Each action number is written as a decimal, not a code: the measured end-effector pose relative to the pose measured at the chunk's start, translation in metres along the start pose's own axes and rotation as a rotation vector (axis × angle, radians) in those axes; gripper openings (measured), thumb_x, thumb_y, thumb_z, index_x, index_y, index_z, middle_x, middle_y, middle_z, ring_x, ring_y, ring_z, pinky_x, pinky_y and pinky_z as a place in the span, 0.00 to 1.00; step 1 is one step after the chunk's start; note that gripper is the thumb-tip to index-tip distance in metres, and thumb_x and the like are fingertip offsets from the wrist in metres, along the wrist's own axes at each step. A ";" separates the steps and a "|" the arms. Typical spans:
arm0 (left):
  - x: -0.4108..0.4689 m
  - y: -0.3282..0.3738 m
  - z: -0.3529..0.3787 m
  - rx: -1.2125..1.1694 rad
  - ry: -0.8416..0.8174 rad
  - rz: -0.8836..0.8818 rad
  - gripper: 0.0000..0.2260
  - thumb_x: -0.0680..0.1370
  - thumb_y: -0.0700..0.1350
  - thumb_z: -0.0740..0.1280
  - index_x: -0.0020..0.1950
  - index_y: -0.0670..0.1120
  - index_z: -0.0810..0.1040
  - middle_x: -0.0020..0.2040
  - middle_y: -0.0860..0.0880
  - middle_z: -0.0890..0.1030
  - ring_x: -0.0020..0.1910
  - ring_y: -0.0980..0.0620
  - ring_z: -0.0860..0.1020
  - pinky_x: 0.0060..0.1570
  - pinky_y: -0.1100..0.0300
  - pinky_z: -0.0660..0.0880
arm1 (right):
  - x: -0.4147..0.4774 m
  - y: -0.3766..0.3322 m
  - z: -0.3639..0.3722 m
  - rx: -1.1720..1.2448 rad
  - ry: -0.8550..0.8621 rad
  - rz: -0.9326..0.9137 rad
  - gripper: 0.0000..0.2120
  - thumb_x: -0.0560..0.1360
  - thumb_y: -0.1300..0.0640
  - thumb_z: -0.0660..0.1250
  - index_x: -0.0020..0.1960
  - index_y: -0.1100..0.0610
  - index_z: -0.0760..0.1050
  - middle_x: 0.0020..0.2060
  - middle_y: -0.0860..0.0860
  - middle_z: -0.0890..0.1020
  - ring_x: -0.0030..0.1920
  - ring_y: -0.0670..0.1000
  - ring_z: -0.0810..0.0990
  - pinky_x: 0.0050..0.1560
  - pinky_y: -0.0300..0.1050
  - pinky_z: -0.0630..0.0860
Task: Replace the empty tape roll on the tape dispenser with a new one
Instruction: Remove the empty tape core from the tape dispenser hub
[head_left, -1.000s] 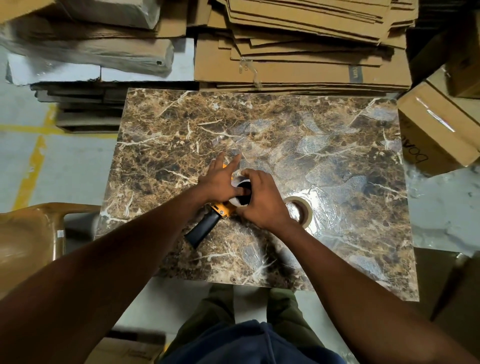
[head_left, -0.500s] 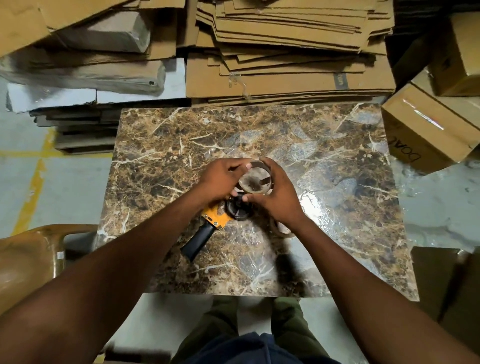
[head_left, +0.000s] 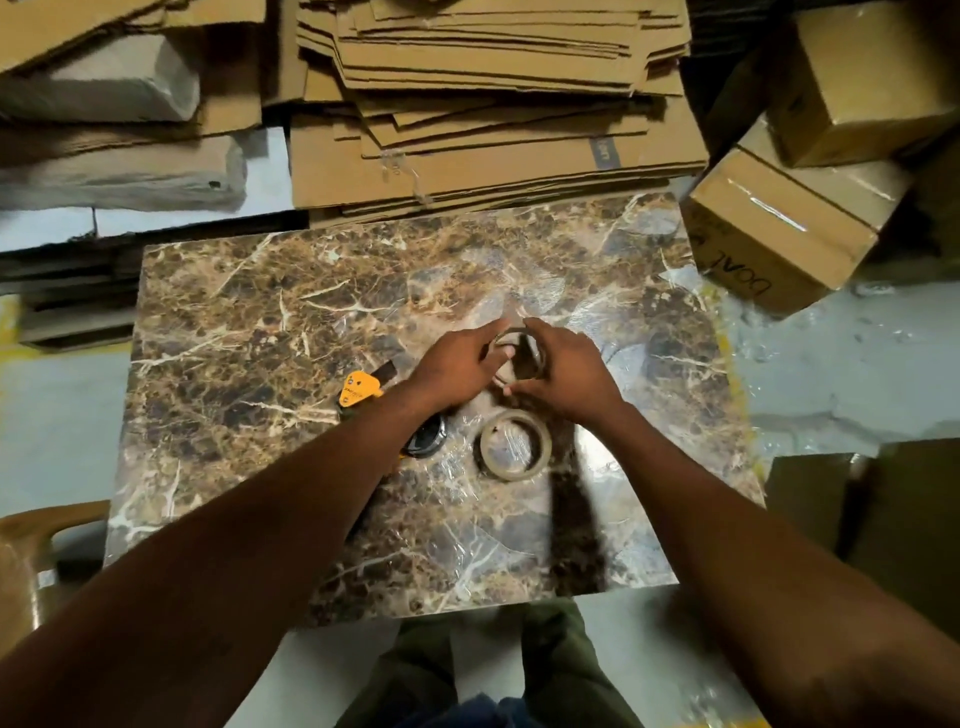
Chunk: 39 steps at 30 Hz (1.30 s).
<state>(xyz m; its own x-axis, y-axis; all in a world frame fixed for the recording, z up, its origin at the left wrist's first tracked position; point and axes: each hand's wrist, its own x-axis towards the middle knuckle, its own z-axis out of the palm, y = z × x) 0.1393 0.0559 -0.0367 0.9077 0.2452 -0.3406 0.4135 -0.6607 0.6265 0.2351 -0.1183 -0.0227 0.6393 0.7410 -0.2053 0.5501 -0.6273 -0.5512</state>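
new tape roll (head_left: 515, 446) flat on worktop (head_left: 234, 338), near you | dispenser (head_left: 363, 391) under your left forearm | both hands, left (head_left: 457, 370) and right (head_left: 563, 378), pinching empty core (head_left: 519, 356) | risk: forearm knocks dispenser off edge

Tape roll (head_left: 515, 451) on table (head_left: 249, 332) — dispenser (head_left: 363, 395) left, seemingly touching; cardboard stack (head_left: 493, 104) behind.
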 end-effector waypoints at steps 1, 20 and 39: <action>0.003 -0.006 0.005 0.095 -0.071 0.014 0.29 0.84 0.61 0.62 0.83 0.56 0.62 0.77 0.47 0.75 0.73 0.44 0.74 0.69 0.52 0.72 | 0.000 0.006 0.004 -0.040 -0.029 0.004 0.44 0.65 0.39 0.81 0.76 0.51 0.69 0.66 0.53 0.82 0.65 0.58 0.79 0.66 0.58 0.71; 0.000 -0.015 0.002 0.565 -0.183 0.108 0.44 0.78 0.75 0.55 0.84 0.60 0.36 0.86 0.44 0.45 0.84 0.39 0.53 0.79 0.33 0.56 | 0.000 0.036 0.028 -0.113 -0.136 0.049 0.57 0.68 0.23 0.68 0.85 0.49 0.49 0.84 0.57 0.56 0.83 0.60 0.56 0.80 0.65 0.55; -0.097 -0.019 0.048 0.386 0.107 0.159 0.26 0.79 0.60 0.66 0.75 0.51 0.77 0.63 0.40 0.83 0.67 0.44 0.79 0.79 0.45 0.57 | -0.115 0.012 0.055 -0.003 -0.028 0.086 0.47 0.67 0.37 0.79 0.79 0.53 0.66 0.70 0.53 0.79 0.72 0.57 0.73 0.78 0.60 0.60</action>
<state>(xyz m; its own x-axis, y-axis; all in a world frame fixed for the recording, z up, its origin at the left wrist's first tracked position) 0.0396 0.0109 -0.0493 0.9687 0.1772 -0.1738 0.2290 -0.9083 0.3501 0.1389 -0.1985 -0.0500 0.6692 0.6907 -0.2741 0.4954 -0.6896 -0.5282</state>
